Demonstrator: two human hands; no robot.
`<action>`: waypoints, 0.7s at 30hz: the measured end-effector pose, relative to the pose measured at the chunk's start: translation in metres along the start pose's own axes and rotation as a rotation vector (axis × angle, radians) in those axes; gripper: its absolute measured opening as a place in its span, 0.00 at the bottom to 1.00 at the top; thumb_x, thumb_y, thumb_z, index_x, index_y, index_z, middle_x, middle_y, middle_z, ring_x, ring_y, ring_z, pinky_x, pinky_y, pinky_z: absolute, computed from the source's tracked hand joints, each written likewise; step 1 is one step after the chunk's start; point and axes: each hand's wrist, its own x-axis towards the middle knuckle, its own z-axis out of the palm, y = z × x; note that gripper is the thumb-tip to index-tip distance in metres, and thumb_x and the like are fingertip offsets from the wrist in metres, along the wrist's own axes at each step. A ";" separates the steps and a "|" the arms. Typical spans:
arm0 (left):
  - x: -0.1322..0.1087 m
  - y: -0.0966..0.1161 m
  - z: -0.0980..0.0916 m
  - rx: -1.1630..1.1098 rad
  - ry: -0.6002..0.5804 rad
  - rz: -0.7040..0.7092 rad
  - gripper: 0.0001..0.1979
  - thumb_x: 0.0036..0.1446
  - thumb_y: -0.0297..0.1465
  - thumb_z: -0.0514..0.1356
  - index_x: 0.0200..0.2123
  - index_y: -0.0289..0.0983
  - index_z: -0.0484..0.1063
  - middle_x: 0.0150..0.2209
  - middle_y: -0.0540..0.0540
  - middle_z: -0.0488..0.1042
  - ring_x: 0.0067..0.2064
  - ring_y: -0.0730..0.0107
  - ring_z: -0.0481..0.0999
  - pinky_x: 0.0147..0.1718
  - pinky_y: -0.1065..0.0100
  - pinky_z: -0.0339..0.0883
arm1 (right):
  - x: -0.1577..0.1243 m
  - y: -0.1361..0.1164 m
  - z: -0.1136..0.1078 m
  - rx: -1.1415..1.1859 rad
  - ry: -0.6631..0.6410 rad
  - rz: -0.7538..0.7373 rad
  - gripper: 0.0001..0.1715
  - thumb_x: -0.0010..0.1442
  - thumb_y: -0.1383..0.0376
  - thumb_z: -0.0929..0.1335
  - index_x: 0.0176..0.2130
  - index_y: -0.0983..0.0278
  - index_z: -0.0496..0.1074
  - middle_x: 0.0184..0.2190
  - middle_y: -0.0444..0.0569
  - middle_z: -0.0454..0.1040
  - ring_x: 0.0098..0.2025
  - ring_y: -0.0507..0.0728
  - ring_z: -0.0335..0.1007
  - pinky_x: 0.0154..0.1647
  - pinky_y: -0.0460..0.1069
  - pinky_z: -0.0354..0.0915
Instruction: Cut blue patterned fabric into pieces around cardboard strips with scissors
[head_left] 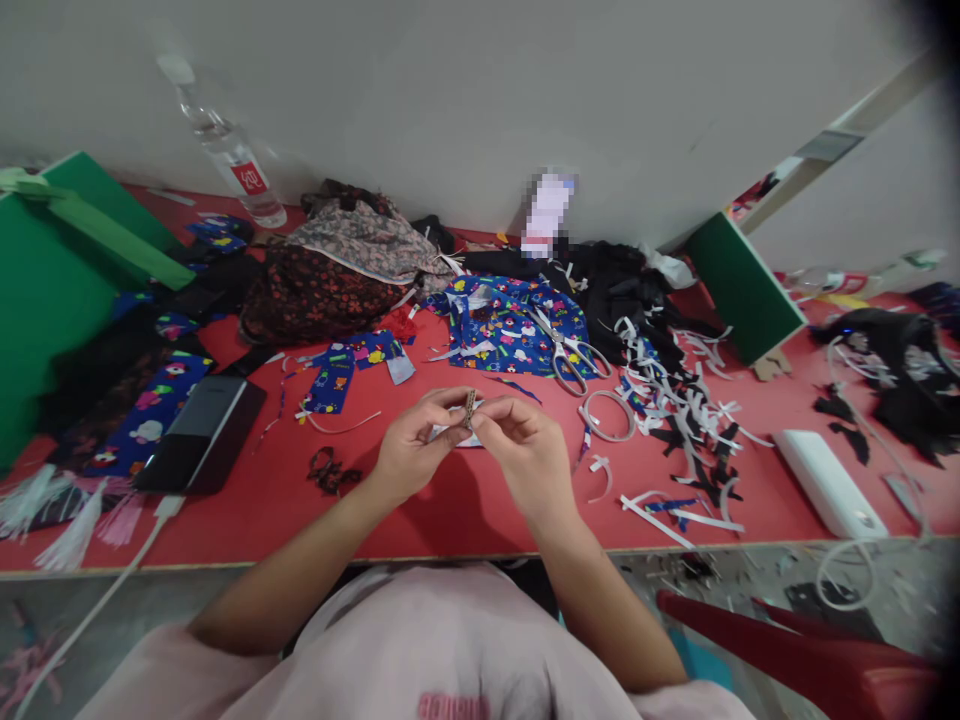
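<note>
Both hands meet above the red table, pinching a small brown patterned strip (470,408) between them. My left hand (416,445) has thumb and forefinger closed on its left side. From the right, my right hand (525,450) grips the same strip with its fingertips. Beneath the fingers lies a small white piece, mostly covered. Beyond the hands is blue printed fabric (517,325), with scissors (566,350) resting on its right part. A roll of tape or ring (609,416) lies right of my right hand. A dark crumpled scrap (330,472) is left of my left hand.
On the red table (262,530), a black power bank (202,435) sits left and a white one (829,485) right. Floral fabric (337,270), a bottle (244,170) and a phone (547,213) stand behind. Cut scraps (705,450) litter the right. Green panels (742,290) flank the workspace.
</note>
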 end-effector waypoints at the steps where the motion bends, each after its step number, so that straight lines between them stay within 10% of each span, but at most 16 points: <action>1: 0.000 0.000 0.000 -0.001 -0.002 0.002 0.09 0.50 0.20 0.60 0.33 0.39 0.70 0.47 0.43 0.73 0.49 0.61 0.72 0.46 0.54 0.65 | 0.000 0.000 0.000 -0.001 0.000 -0.001 0.04 0.53 0.66 0.67 0.28 0.63 0.72 0.28 0.45 0.73 0.33 0.53 0.70 0.38 0.47 0.65; 21: 0.002 0.002 0.003 -0.110 0.003 -0.011 0.12 0.51 0.19 0.60 0.36 0.40 0.70 0.47 0.45 0.74 0.50 0.63 0.72 0.48 0.54 0.66 | -0.004 -0.003 0.002 -0.069 0.025 -0.036 0.06 0.55 0.63 0.67 0.32 0.63 0.72 0.31 0.46 0.75 0.36 0.54 0.72 0.39 0.48 0.66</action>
